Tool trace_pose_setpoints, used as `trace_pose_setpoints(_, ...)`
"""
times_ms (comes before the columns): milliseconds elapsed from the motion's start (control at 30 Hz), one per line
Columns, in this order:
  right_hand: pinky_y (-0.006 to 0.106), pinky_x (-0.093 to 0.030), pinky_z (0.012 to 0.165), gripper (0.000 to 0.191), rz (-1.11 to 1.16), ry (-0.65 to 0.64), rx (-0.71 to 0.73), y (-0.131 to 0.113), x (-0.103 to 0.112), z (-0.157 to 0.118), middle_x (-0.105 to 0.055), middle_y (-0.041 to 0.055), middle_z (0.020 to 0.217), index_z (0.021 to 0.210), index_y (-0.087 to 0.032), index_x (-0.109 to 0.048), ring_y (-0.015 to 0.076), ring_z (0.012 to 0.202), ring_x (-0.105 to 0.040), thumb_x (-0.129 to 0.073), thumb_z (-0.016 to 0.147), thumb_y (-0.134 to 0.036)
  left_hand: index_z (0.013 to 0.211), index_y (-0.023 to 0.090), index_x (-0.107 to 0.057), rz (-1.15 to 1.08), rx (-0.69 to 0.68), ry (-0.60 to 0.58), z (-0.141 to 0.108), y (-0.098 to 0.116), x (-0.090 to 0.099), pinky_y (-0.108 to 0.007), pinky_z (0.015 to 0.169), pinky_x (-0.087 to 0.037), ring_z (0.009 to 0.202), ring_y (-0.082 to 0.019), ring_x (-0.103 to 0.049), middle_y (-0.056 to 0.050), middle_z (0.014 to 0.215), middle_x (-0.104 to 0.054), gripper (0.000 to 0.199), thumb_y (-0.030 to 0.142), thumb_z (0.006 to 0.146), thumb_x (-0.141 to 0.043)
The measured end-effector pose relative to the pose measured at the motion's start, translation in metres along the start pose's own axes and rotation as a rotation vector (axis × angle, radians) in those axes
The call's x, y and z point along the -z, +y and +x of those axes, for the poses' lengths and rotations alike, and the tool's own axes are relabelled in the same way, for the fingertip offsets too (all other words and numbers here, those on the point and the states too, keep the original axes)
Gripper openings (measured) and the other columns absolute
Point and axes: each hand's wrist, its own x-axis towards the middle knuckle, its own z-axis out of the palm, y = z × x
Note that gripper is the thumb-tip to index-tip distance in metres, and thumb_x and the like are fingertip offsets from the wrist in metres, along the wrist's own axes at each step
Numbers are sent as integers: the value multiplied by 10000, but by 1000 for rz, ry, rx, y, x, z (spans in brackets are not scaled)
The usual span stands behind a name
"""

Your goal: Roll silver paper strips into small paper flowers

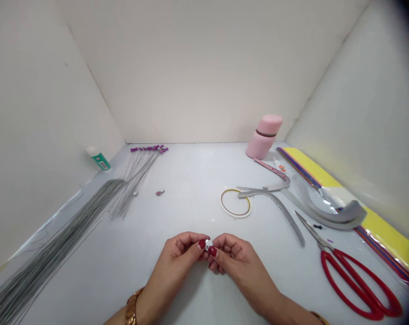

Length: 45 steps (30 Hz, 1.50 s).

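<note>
My left hand [182,257] and my right hand [233,257] meet low in the middle of the head view. Between their thumbs and fingertips they pinch a small white folded piece [209,244], its exact kind too small to make out. Both hands are closed on it, and part of it is covered by the fingers. Beyond them on the table lie a small pink-and-silver folded piece [160,192] and a ring of narrow white tape [236,216].
Thin grey wires [65,239] lie at left, with purple-tipped wires [149,149] and a glue stick [101,160] behind. At right are red-handled scissors [355,275], grey strips [285,212], packs of coloured sheets [387,230] and a tilted pink bottle [263,137].
</note>
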Motion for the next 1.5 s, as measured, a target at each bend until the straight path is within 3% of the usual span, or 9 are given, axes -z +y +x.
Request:
trace_pose_setpoints(167,177,-354,500,218,22,-2,-30,-1,0,-1,-574,-20,542,678,-129,-574,72,511,-494,-657,719,-327,773,103,-650,26,-13,24,2,0,0,-218,617,-445,606,-115,-585,-20,637,-682,164,200,655,-709)
trace_pose_setpoints(400,186,-369,513,224,-16,11,-35,-1,0,-1,-578,-16,569,676,-128,-575,81,530,-506,-679,692,-326,759,115,-654,28,16,40,2,0,0,-208,597,-435,583,-109,-579,-15,604,-679,131,226,693,-672)
trace_pose_setpoints(667,185,-360,503,221,-25,0,-33,-3,0,-1,-589,-5,556,689,-123,-590,78,517,-500,-640,731,-335,762,116,-663,101,-71,-21,1,-1,3,-226,635,-429,627,-121,-566,-23,637,-659,97,199,743,-618)
trace_pose_setpoints(833,188,-369,514,199,-4,-21,-35,-3,2,0,-615,12,609,709,-123,-598,81,535,-517,-617,754,-316,840,144,-641,114,-80,30,1,-1,3,-205,615,-439,622,-106,-563,6,652,-635,115,198,742,-615)
trace_pose_setpoints(967,186,-366,511,200,-16,-4,-38,-3,2,0,-605,4,580,684,-124,-592,83,527,-513,-616,754,-310,839,161,-652,411,-267,16,-3,-2,5,-243,662,-458,696,-146,-593,-37,736,-655,117,195,793,-549)
trace_pose_setpoints(1100,187,-364,510,214,-23,20,-19,-5,1,-1,-608,3,581,671,-129,-592,84,520,-508,-615,754,-324,1022,194,-621,837,-588,-67,-6,-2,9,-249,715,-444,777,-165,-591,-72,866,-655,251,127,826,-477)
trace_pose_setpoints(1167,189,-364,508,233,-29,20,-11,-4,1,-1,-614,9,588,675,-131,-594,88,521,-511,-607,758,-348,1033,196,-621,961,-653,-90,-7,0,10,-251,739,-435,807,-177,-587,-86,900,-658,263,125,831,-468)
trace_pose_setpoints(1300,196,-375,520,269,-39,-3,17,-4,1,-2,-624,20,615,688,-137,-597,97,538,-525,-569,784,-387,861,191,-673,918,-509,-78,-8,6,6,-245,685,-427,715,-174,-583,-70,777,-663,240,176,858,-434)
trace_pose_setpoints(1500,198,-397,535,216,23,27,63,-4,0,-3,-622,8,633,753,-159,-589,98,562,-538,-557,802,-367,673,143,-643,298,-121,-23,-4,8,0,-211,609,-405,615,-131,-524,-12,607,-594,232,261,821,-508)
